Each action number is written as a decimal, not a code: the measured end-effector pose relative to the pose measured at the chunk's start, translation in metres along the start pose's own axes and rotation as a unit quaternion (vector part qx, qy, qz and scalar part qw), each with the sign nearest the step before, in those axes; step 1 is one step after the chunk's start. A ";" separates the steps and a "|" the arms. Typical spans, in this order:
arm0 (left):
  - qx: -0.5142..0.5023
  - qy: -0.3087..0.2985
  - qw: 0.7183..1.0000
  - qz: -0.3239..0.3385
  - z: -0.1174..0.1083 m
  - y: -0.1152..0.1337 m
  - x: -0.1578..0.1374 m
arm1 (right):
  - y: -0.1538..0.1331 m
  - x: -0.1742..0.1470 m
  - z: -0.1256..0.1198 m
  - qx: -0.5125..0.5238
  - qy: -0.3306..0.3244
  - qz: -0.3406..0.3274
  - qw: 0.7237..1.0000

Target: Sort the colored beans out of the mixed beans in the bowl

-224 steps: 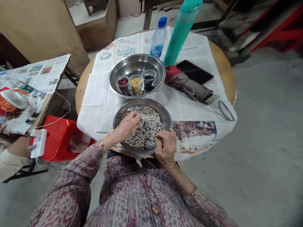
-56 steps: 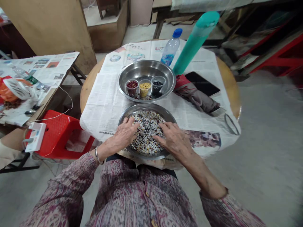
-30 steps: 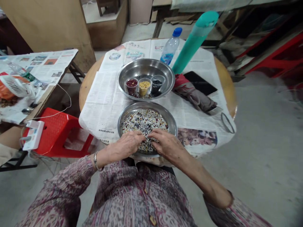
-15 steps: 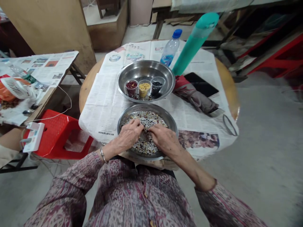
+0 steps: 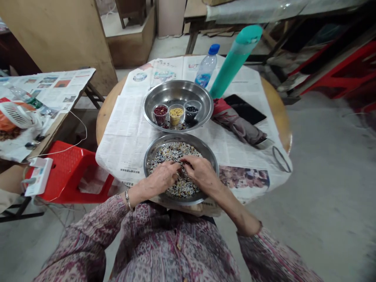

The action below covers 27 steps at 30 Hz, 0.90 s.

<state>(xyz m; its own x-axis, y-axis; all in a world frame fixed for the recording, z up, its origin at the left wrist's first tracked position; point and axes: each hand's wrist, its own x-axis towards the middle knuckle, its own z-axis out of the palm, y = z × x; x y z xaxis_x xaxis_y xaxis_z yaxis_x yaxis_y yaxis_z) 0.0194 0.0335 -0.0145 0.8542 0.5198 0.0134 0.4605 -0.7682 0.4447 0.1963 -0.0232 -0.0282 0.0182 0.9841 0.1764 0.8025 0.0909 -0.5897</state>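
A steel pan (image 5: 152, 150) full of mixed beans (image 5: 173, 150) sits at the near edge of a round table. Both my hands rest in it, fingertips almost touching at the middle. My left hand (image 5: 160, 179) lies palm down on the beans with fingers curled. My right hand (image 5: 199, 176) does the same from the right side. Whether either pinches a bean is hidden. Behind it a second steel pan (image 5: 179, 88) holds a cup of red beans (image 5: 160, 111), a cup of yellow beans (image 5: 176, 113) and a cup of black beans (image 5: 191, 111).
Newspaper (image 5: 129, 121) covers the table. A water bottle (image 5: 206, 66) and a teal tube (image 5: 233, 60) stand at the back. A folded umbrella (image 5: 237, 125), a dark tablet (image 5: 245, 109) and a ring (image 5: 281, 158) lie right. A red stool (image 5: 70, 168) stands left.
Over the last second my hands have slid forward from the pan's near rim to its middle, staying close together. The view has shifted slightly.
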 end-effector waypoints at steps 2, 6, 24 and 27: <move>0.004 0.001 1.000 0.023 -0.004 0.006 0.003 | -0.002 -0.008 -0.006 -0.006 0.033 -0.021 0.999; 0.097 -0.032 0.991 0.087 -0.015 0.006 0.025 | -0.001 -0.021 -0.015 -0.059 0.094 0.003 0.994; 0.112 0.017 0.993 -0.030 -0.029 -0.022 0.007 | -0.011 -0.051 -0.016 -0.105 0.080 0.035 0.991; 0.113 0.040 0.993 -0.020 -0.029 -0.012 -0.017 | -0.012 -0.050 -0.014 -0.158 0.033 0.046 0.986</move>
<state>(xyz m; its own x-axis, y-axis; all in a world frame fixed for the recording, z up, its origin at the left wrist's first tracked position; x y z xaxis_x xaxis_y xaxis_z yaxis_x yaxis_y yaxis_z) -0.0074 0.0451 0.0062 0.8164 0.5726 0.0747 0.5439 -0.8060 0.2335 0.1944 -0.0757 -0.0187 0.1295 0.9732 0.1900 0.9412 -0.0603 -0.3326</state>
